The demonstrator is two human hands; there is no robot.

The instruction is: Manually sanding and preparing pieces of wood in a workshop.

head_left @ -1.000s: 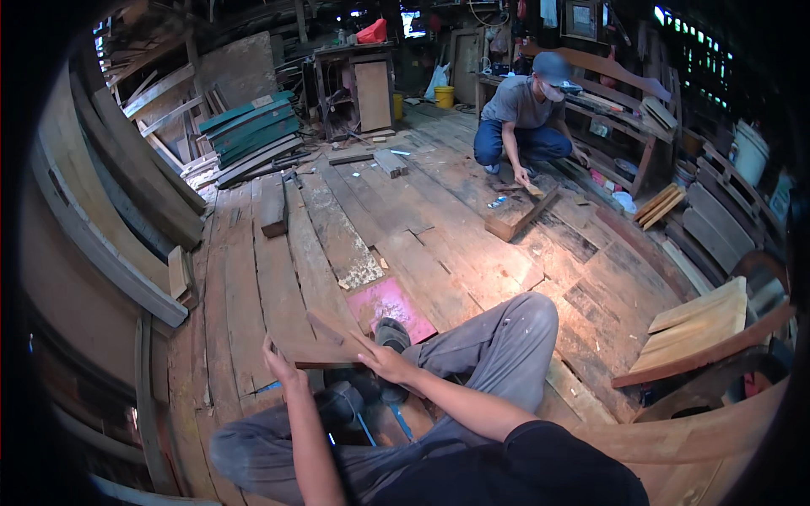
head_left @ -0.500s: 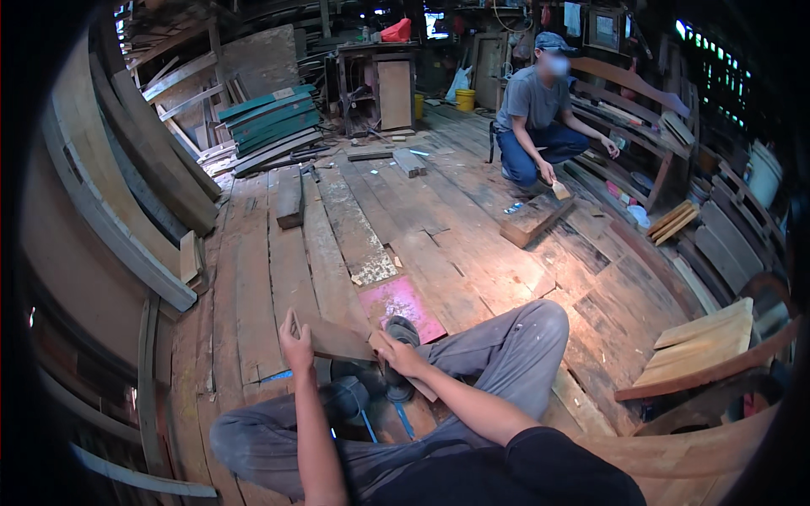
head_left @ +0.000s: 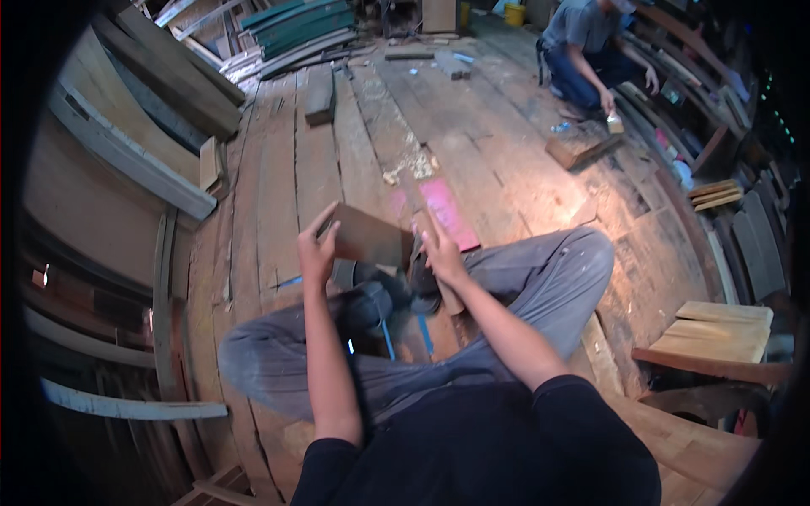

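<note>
My left hand [head_left: 318, 246] grips the left end of a flat brown wooden board [head_left: 371, 234], thumb on one face and fingers behind it. The board stands tilted above my crossed legs. In my right hand [head_left: 442, 256] is a narrow wooden strip [head_left: 416, 201], with the fingers wrapped round its middle. The strip slants from just beyond the board's right end down toward my lap. Whether strip and board touch, I cannot tell. Just past the strip, a pink sheet [head_left: 451, 218] lies on the plank floor.
Ahead squats another person [head_left: 582, 55] with a brush [head_left: 614, 124] above a wooden block [head_left: 582, 152]. Tall boards [head_left: 126, 152] lean at the left. Pale wood pieces [head_left: 717, 329] stand at the right. A short beam [head_left: 320, 97] lies on the floor ahead.
My view has tipped downward, so the room sits higher in the picture. The strip in my right hand has swung more upright and reaches farther forward. The left hand still holds the board.
</note>
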